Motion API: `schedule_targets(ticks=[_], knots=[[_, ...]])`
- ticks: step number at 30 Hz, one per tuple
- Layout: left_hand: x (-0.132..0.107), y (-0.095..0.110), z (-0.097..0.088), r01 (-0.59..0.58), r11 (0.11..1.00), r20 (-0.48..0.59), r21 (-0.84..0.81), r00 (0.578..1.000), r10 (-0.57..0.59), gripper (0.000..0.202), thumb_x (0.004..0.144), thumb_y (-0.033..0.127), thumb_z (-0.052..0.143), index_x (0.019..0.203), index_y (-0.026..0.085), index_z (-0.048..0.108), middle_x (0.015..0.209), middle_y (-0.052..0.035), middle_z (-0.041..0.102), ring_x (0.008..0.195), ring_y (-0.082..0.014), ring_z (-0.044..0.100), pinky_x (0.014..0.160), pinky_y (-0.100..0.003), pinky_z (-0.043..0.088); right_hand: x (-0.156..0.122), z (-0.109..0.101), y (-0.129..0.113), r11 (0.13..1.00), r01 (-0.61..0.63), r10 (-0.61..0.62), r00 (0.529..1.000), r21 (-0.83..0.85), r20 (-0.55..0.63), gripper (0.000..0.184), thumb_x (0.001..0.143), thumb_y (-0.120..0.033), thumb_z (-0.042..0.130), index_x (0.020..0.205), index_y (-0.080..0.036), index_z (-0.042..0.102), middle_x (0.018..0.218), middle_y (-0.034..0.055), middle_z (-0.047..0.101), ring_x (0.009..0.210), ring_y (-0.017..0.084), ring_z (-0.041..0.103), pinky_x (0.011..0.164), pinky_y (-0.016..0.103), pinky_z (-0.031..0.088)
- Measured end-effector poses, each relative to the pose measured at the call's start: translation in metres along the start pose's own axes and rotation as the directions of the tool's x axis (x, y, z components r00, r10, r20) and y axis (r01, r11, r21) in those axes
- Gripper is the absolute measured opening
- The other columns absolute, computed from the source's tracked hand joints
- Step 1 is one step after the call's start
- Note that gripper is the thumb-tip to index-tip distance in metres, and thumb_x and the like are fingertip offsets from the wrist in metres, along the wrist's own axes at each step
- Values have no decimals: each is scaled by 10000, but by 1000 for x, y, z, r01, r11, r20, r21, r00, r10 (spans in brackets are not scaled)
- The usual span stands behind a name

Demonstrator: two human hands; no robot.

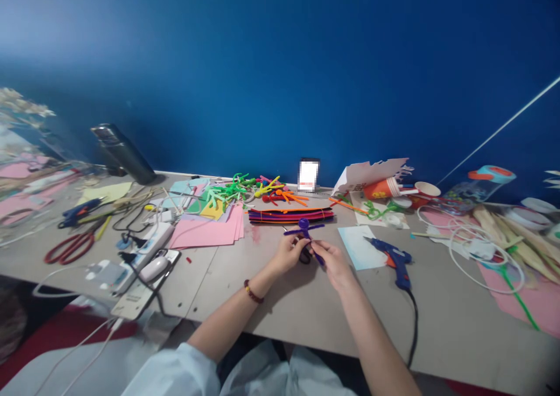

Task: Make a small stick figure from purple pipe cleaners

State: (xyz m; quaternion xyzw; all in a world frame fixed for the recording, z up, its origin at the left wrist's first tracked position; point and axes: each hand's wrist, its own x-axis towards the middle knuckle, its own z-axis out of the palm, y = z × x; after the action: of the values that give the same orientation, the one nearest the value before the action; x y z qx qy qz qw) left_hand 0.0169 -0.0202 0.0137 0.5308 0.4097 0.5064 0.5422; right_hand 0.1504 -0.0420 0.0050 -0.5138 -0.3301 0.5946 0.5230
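Note:
Over the grey table [262, 285], both my hands pinch a purple pipe-cleaner figure [305, 229] with a round head and outstretched arms. My left hand [287, 254], with a bead bracelet on its wrist, grips the lower body from the left. My right hand [335, 260] holds a lower strand of the figure from the right. Just beyond lies a flat bundle of pipe cleaners in dark and orange colours [291, 214]. Finished figures in green, yellow, orange and red [249, 190] lie farther back.
A blue glue gun [394, 260] rests right of my hands, its cord running off the table edge. Pink paper sheets [209, 230], red scissors [70, 247], a power strip [144, 250] and a dark bottle [122, 153] are left. Paper cups [385, 187] and sticks [511, 232] lie right.

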Motion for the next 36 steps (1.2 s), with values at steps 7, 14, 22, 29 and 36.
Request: schedule_targets(ticks=[7,14,22,29,36], knots=[[4,0,1,152,949,-27,-275,986,-166,274,615,381,739,674,139,626,614,-13,610,526,-92,517,549,-221,393,2,-3,-1,997,6,-9,999,74,34,361,588,-498,721,772,-187,712,721,39,699,647,151,614,628,267,480],[6,1,-2,136,944,-29,-301,988,-152,280,605,386,751,670,139,637,597,-1,587,521,-75,490,525,-207,373,-4,1,-6,987,136,-134,991,-86,29,337,585,-466,732,758,-178,696,701,16,677,658,148,596,653,259,462],[7,0,-1,167,952,27,-255,986,-166,309,589,399,752,670,124,638,596,-17,602,514,-84,509,534,-218,385,-3,0,-6,988,108,-103,993,-114,53,329,571,-453,741,721,-165,691,642,16,660,604,134,565,624,256,441],[8,1,-4,143,971,81,-190,988,-129,314,588,405,748,683,122,650,613,-26,626,553,-104,544,575,-227,418,-4,2,-7,994,-78,71,994,82,86,356,433,-418,816,652,-167,690,615,8,652,540,100,541,559,228,433],[8,-1,-4,197,941,64,-275,980,-186,340,565,415,765,701,123,657,590,-14,613,498,-82,515,540,-217,406,-1,0,-3,998,-26,21,996,49,85,350,491,-426,795,709,-171,697,620,12,660,558,121,573,575,246,450]])
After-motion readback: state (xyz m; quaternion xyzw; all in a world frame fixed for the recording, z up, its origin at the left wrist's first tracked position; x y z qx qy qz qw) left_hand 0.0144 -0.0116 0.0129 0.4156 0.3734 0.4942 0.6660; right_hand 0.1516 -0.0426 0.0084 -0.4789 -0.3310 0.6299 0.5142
